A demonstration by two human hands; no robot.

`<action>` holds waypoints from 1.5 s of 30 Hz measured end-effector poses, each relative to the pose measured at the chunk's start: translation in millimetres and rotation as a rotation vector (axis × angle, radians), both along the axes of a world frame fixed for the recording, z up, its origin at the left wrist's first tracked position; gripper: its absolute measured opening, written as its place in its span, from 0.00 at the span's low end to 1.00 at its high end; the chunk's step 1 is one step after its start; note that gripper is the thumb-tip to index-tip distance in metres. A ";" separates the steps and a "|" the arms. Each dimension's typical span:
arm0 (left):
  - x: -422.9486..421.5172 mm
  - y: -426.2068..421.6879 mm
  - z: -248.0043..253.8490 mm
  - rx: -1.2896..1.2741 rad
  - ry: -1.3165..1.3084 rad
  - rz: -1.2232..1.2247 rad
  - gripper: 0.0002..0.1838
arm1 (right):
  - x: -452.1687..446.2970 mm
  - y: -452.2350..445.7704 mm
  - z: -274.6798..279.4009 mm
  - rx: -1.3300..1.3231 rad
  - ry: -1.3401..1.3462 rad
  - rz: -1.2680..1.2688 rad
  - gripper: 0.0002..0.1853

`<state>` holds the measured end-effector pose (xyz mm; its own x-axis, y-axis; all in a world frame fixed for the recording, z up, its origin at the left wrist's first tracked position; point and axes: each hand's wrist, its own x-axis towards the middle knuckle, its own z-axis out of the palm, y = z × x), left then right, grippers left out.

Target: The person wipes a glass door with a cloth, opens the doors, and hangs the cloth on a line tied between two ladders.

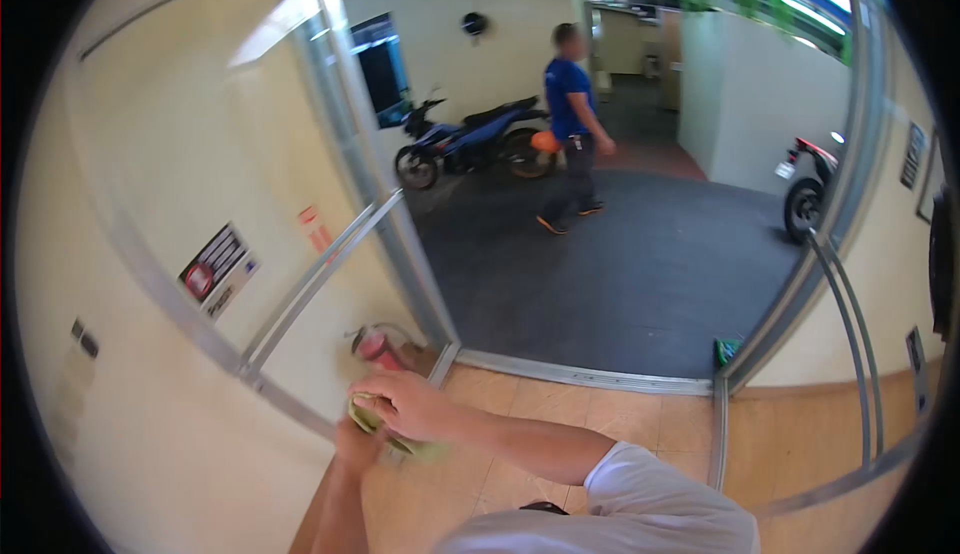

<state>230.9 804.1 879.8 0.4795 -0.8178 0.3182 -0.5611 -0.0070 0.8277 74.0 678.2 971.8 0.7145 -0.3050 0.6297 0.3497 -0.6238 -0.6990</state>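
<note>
A yellow-green cloth point(367, 417), folded or bunched and partly blurred, is between my two hands in front of the glass door point(200, 124). My right hand point(408, 404) reaches across from the right, its fingers curled over the top of the cloth. Just below it, my left hand point(358, 442) is closed around the lower part, its fingers blurred and partly hidden. A loose end of the cloth hangs below my right wrist. The door's metal push bar point(320, 279) slants above both hands.
A red fire extinguisher point(378, 350) stands close behind my hands by the door frame. Beyond the metal threshold point(580, 375), a person in a blue shirt point(570, 89) walks on the dark floor near a blue motorcycle point(475, 139). Another motorcycle point(806, 199) stands at right.
</note>
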 end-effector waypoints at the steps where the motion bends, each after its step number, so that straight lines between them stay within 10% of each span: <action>1: -4.1 -14.5 -16.3 0.201 -0.189 0.040 0.24 | -11.8 -9.5 4.6 0.003 -0.025 -0.035 0.11; 7: -61.0 -68.2 -82.5 -0.014 0.384 -0.315 0.14 | -92.8 -63.3 25.9 0.101 0.006 -0.319 0.11; 10: -63.9 -86.1 -87.1 -0.136 0.401 -0.337 0.12 | -106.6 -74.9 4.0 -0.302 -0.128 -0.720 0.16; 18: -9.0 -115.2 -60.8 -0.136 -0.519 0.009 0.09 | -117.7 -92.3 -27.7 0.196 0.376 -0.604 0.17; 24: 56.1 -204.4 -7.0 0.072 -0.229 -0.133 0.14 | -83.5 -93.8 22.0 0.068 0.322 -0.825 0.14; 26: 49.6 -208.2 45.7 -0.016 0.456 -0.338 0.16 | -77.1 -54.2 67.0 0.049 0.177 -0.686 0.13; 28: 53.8 -218.9 64.4 -0.293 0.605 -0.466 0.20 | -74.7 -31.0 55.3 0.115 0.076 -0.565 0.13; 29: 85.8 -250.3 33.4 -0.204 1.356 -0.879 0.22 | -74.0 -30.8 34.0 0.111 0.024 -0.725 0.14; 31: 82.7 -252.9 86.5 0.367 1.861 -1.535 0.20 | -61.7 -42.1 -26.1 0.127 -0.039 -0.900 0.16; 34: 72.3 -239.0 80.3 -0.220 1.453 -1.073 0.23 | -30.3 -65.3 -129.5 0.699 -0.029 -1.063 0.21; 43: 101.5 -264.6 56.3 -0.204 0.313 -0.727 0.24 | 51.2 -112.5 -174.0 0.772 0.314 -0.660 0.32; 45: 97.6 -255.8 77.1 -0.207 0.640 -0.661 0.25 | 58.3 -128.1 -169.2 0.850 0.363 -0.548 0.35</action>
